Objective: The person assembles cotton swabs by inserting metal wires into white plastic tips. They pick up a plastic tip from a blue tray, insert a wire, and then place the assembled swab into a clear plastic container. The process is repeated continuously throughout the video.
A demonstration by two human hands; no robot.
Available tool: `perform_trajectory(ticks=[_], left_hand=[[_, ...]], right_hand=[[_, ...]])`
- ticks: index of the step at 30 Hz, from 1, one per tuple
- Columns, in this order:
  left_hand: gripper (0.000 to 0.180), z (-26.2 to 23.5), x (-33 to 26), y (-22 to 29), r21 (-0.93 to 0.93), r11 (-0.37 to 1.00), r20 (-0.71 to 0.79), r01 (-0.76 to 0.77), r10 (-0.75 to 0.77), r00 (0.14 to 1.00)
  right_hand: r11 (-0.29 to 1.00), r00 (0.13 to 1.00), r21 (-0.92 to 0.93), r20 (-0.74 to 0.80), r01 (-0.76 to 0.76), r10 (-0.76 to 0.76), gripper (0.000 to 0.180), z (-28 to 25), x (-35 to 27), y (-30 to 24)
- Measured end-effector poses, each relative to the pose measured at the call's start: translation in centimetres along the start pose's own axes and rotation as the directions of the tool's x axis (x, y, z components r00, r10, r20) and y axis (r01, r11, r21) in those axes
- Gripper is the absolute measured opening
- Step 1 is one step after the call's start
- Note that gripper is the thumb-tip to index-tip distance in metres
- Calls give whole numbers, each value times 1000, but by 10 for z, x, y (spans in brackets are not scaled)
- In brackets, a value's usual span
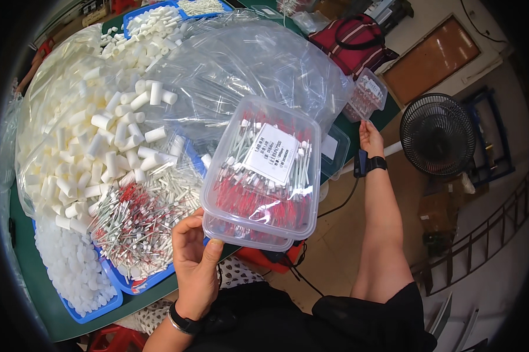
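Clear lidded box [263,176] of red-and-white wired parts, held up above green table [27,252], just right of blue tray [136,283]. Left hand [195,258] closed on near corner of box: thumb [213,253] beneath the rim, fingers [185,226] curled over its left edge. Right hand [370,138] far beyond box, fingers pinched on lower edge of small clear box [367,94].

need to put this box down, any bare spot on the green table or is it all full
Mostly full. The clear box in the left hand hangs over the table's near edge. Bare green table shows only as a strip left of and below the blue trays. Bags of white tubes and empty clear bags crowd the rest.
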State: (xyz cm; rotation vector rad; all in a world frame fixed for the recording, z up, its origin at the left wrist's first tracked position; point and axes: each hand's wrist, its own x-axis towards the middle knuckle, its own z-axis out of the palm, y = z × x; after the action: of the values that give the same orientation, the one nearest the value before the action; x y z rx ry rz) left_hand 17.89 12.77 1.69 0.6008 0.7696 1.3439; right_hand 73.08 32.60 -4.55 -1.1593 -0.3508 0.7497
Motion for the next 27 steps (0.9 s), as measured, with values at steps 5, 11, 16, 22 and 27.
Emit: perform_trajectory(ticks=[5, 11, 16, 22, 27], left_hand=[[42, -1, -1, 1, 4, 1000, -11, -9, 9, 1000], [42, -4, -2, 0, 6, 1000, -8, -8, 8, 1000], [42, -3, -2, 1, 9, 1000, -7, 1, -1, 1000], [42, -4, -2, 0, 9, 1000, -15, -8, 8, 1000], [42, -3, -1, 3, 10, 1000, -13, -3, 3, 1000]], right_hand=[[841, 974, -495, 61, 219, -218, 11, 31, -35, -2], [-445, 606, -744, 666, 499, -434, 13, 45, -59, -25], [-697, 439, -448, 874, 559, -209, 9, 48, -41, -39], [-719, 433, -336, 900, 608, -55, 8, 55, -34, -48], [-705, 430, -339, 901, 623, -54, 9, 56, -31, -47]])
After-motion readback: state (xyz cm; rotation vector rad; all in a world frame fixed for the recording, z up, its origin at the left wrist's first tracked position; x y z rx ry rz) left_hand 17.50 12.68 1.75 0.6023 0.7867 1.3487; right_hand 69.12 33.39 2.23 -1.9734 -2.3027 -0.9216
